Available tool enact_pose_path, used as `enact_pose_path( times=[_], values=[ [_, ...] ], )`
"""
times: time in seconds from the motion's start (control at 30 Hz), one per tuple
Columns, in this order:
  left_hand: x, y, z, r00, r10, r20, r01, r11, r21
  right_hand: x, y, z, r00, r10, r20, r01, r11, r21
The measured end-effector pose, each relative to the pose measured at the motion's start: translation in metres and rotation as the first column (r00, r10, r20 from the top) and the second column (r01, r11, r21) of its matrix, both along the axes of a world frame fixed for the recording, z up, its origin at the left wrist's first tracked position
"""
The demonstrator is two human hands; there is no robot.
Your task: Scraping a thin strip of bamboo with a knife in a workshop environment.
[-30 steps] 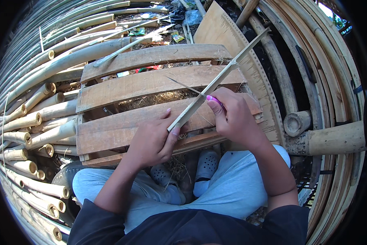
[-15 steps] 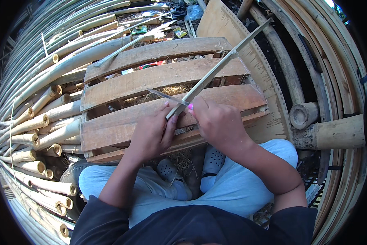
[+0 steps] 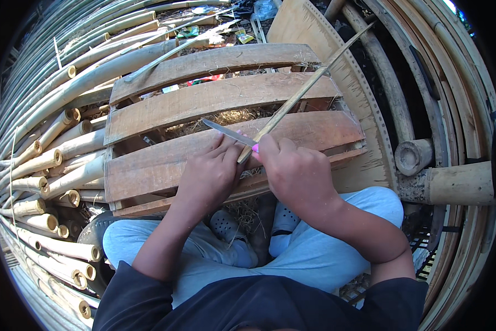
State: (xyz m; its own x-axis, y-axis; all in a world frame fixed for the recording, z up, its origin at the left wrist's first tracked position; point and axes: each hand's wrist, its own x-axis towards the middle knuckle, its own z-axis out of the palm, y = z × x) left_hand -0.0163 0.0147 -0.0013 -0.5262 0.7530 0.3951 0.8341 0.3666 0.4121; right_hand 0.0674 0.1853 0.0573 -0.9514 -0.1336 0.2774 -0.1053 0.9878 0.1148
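Note:
A long split bamboo strip (image 3: pixel 292 101) slants from my hands up to the far right, over a slatted wooden bench (image 3: pixel 165 171). My left hand (image 3: pixel 212 171) is closed round the strip's near end. In my right hand (image 3: pixel 300 168) is a knife (image 3: pixel 229 132) with a pink handle, most of which the fist hides. Its blade points to the far left and lies across the strip, just past my left fingers. The two hands are close together above the bench's nearest slat.
Stacked bamboo poles (image 3: pixel 82 176) fill the left side, cut ends toward me. A pale perforated board (image 3: pixel 363 127) leans beyond the bench's right end. Thick bamboo (image 3: pixel 460 183) and long strips (image 3: pixel 468 99) stand at the right. Litter (image 3: pixel 244 36) lies behind the bench.
The bamboo strip has turned about its length and now shows a yellower face. The knife blade looks broader and has shifted slightly. Both hands stay in nearly the same place.

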Motion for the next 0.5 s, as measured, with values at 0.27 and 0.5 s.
enact_pose_path(
  times=[0.27,0.5],
  values=[
    [-0.0008,-0.0026,-0.0039,0.999,-0.031,0.018,0.03,0.998,0.056,0.0055,-0.0082,0.0018,0.999,0.001,0.038,0.001,0.999,-0.052],
    [-0.002,-0.0016,-0.0044,1.0,-0.026,-0.006,0.026,0.999,0.035,0.0046,-0.0075,-0.0009,0.998,0.058,0.01,-0.058,0.998,0.03]
  ],
)
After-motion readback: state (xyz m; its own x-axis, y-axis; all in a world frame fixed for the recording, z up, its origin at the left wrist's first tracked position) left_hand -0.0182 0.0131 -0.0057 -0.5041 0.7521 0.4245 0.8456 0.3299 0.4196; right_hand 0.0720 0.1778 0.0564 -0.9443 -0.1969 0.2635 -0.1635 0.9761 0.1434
